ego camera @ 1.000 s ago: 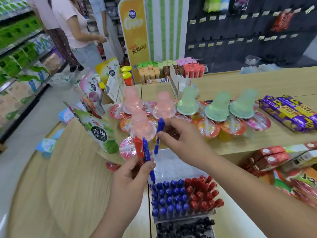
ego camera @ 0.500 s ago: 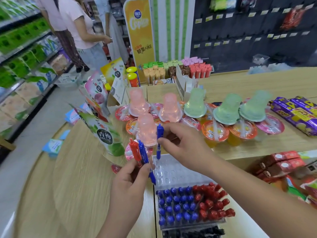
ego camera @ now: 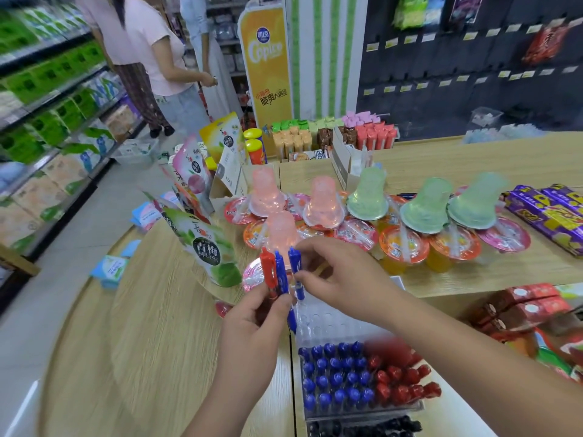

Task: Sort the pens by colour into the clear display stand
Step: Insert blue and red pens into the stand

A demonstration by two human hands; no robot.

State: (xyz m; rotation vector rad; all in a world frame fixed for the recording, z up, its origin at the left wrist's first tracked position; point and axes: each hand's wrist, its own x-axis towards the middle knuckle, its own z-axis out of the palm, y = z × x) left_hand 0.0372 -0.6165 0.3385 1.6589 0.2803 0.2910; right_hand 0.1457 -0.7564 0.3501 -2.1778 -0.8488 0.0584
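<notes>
Head cam: R hand (ego camera: pixel 344 279) pinches one blue pen (ego camera: pixel 296 266), upright, tip down, just above the far-left holes of the clear stand (ego camera: pixel 328 320). Blue rows (ego camera: pixel 334 373) lie nearer me, reds (ego camera: pixel 400 380) to their right. L hand (ego camera: pixel 252 323) grips a red pen (ego camera: pixel 268 269) & a 2nd blue (ego camera: pixel 280 272). Sign (ego camera: pixel 268 58) reads "Copico"; pouch (ego camera: pixel 208 250) reads "青梅".

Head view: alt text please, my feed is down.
The left hand holds a red pen and a blue pen upright; the right hand pinches a second blue pen beside them, by the clear stand. Its near rows hold blue pens left, red pens right; its far holes are empty.
</notes>
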